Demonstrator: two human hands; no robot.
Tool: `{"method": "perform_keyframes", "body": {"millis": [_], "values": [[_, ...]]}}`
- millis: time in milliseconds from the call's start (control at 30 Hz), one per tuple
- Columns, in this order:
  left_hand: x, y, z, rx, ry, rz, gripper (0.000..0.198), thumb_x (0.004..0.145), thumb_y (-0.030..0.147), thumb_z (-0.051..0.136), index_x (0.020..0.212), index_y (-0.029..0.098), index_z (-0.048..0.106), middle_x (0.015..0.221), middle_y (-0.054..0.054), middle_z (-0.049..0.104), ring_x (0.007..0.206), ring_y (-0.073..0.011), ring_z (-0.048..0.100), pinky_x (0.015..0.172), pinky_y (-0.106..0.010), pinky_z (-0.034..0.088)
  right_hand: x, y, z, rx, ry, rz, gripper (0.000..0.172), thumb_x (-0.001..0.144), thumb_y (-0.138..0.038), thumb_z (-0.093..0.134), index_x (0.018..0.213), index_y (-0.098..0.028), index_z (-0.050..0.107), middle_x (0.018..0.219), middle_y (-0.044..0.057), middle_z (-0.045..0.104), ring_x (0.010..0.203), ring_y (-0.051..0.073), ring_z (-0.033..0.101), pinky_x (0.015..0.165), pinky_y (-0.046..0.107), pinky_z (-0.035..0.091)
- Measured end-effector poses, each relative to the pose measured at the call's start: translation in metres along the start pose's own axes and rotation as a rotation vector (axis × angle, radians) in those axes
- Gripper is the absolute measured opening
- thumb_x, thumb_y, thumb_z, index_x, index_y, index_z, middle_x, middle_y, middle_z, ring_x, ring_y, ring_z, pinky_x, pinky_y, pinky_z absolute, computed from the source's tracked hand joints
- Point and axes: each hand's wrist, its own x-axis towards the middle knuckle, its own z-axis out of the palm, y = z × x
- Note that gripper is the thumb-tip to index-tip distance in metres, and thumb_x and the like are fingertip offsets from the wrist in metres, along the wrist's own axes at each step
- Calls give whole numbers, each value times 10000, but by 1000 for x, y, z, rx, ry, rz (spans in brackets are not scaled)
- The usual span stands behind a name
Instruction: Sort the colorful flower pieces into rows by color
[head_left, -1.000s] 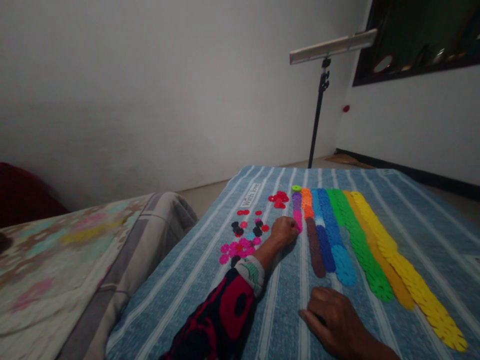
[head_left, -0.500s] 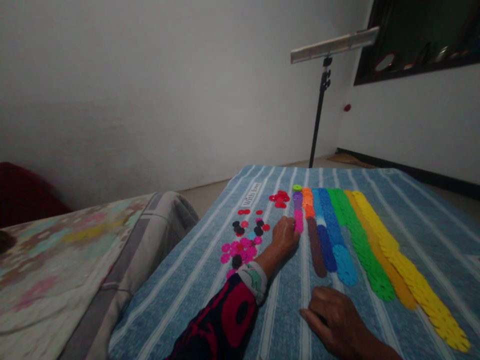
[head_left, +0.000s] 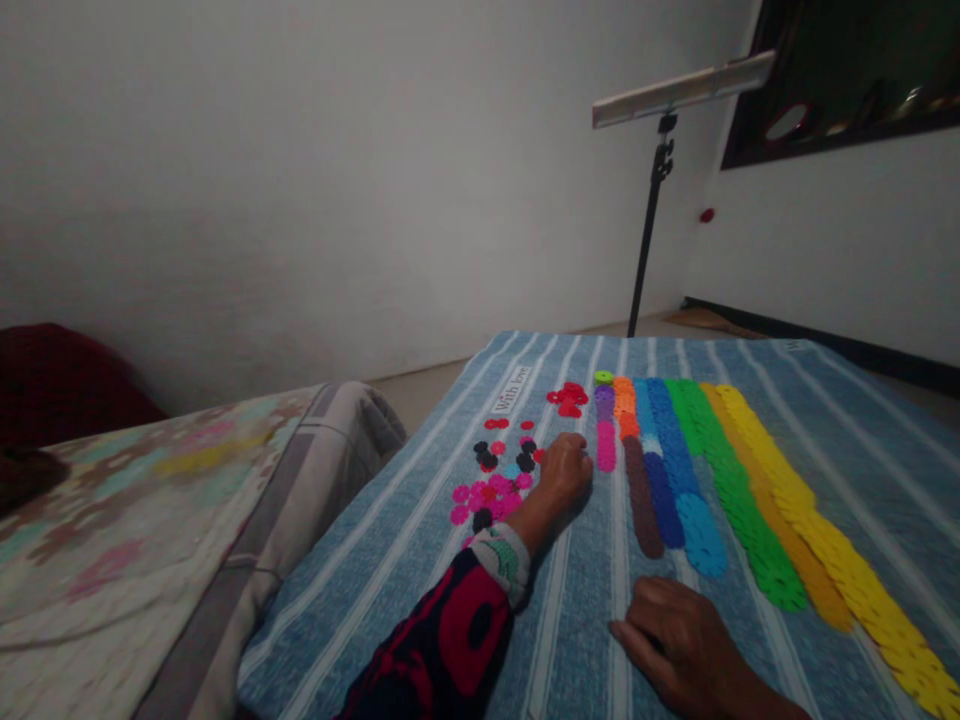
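Observation:
My left hand [head_left: 564, 475], fingers bent down and closed, is over the cloth between the loose discs and a short pink row [head_left: 606, 446]. Whatever its fingers may hold is hidden. Beside it lie scattered pink flower-shaped discs [head_left: 501, 496], black ones [head_left: 486, 456] and a red cluster [head_left: 568, 398]. Overlapping discs form rows of purple [head_left: 604, 404], orange [head_left: 625, 406], brown [head_left: 645, 505], blue [head_left: 667, 430], green [head_left: 739, 510] and yellow [head_left: 847, 570]. My right hand [head_left: 675, 635] rests loosely curled on the cloth, below the brown row, with no object visible in it.
A blue striped cloth [head_left: 390, 560] printed "With love" covers the table. To the left is a surface with a floral cover [head_left: 180, 520]. Behind the table stands a black stand [head_left: 646, 240] carrying a flat panel [head_left: 682, 92], near the wall.
My left hand has drawn away from the pink row, leftward toward the loose discs. The pink row now shows whole. My right hand stays in place; the view has shifted slightly.

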Motion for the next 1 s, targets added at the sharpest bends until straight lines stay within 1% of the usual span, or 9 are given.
{"method": "perform_keyframes", "body": {"millis": [67,167,267,400,533,633,767,900,1000], "values": [[4,-12,-15,33,7,-90,288,847,146,529,1102,158,663,1128,-117,688,1073,-221,626,907,-292,442,0,0,0,-3,-3,-4,442,1003,-241,415,581,-196,540,566,3,554,525,119,544,550,263,326],[9,-33,-38,133,44,-207,276,868,158,508,1082,144,682,1135,-141,694,1101,-250,629,882,-310,453,-1,1,1,3,-4,-2,428,993,-234,430,581,-195,538,567,1,551,521,117,536,550,263,323],[9,-50,-52,244,14,-294,270,894,208,492,1039,139,709,1102,-157,707,1081,-265,650,841,-315,472,-3,3,4,5,-13,1,413,983,-231,448,582,-194,536,568,-1,546,521,116,533,548,260,317],[3,-58,-53,299,-27,-305,292,909,264,491,1015,142,735,1103,-160,716,1075,-271,663,821,-318,489,-6,4,7,1,-22,2,397,979,-221,457,590,-194,537,575,-2,544,534,120,537,563,263,321],[-1,-59,-48,249,-37,-247,278,880,199,515,1010,197,761,1123,-124,726,1075,-250,668,819,-299,486,-7,4,7,-7,-14,-13,388,978,-216,455,600,-194,540,582,-1,541,539,122,535,566,264,318],[1,-61,-51,192,-26,-221,282,865,159,529,1013,200,767,1112,-116,734,1080,-250,664,831,-301,480,-7,4,7,-9,-8,-11,390,980,-221,451,600,-195,536,580,-2,534,534,121,529,560,263,312],[10,-65,-60,172,9,-264,282,876,160,520,1034,161,753,1092,-146,735,1030,-272,677,802,-330,482,-5,3,5,-16,-3,-16,400,982,-228,448,592,-196,528,578,0,533,532,122,529,561,263,310],[12,-62,-59,208,-38,-270,249,873,173,544,989,135,761,1076,-175,734,1024,-283,678,792,-329,484,-4,4,4,-7,-2,-18,409,989,-230,439,590,-197,525,572,-1,538,527,119,533,558,262,308],[10,-57,-53,212,-82,-253,260,843,129,555,991,162,767,1075,-154,742,1052,-276,672,810,-318,486,-6,4,5,1,-21,-6,399,985,-229,447,596,-196,525,578,-1,543,532,119,533,561,262,308]]}}
